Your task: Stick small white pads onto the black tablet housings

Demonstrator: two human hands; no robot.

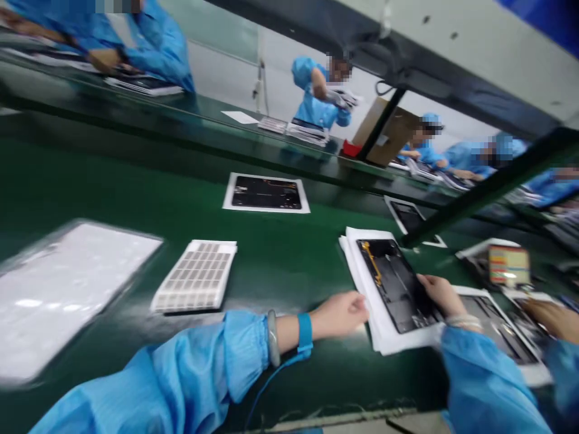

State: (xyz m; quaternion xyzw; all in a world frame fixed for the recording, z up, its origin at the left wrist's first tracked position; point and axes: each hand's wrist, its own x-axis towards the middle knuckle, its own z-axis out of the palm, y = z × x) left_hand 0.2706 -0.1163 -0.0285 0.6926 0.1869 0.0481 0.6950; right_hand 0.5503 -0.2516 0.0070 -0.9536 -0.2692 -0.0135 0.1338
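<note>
A black tablet housing [398, 286] with a gold flex strip lies on a stack of white sheets [364, 289], right of centre. My right hand [446, 296] grips the housing's right edge between thumb and fingers. Just left of the stack, my left hand [341, 313] is closed with curled fingers by the paper's edge; whatever they may hold is hidden. A blue wrist strap [304, 333] with a cord circles my left wrist. To the left rests a pad of sticker sheets [196, 274] with grey rectangles.
Another housing on white paper [266, 193] lies farther back. A clear-covered white sheet [76, 289] occupies the left side. A co-worker's hand [552, 318] works at the right beside more housings. A slanted green post [488, 187] stands beyond my right hand, under an overhead shelf [452, 48].
</note>
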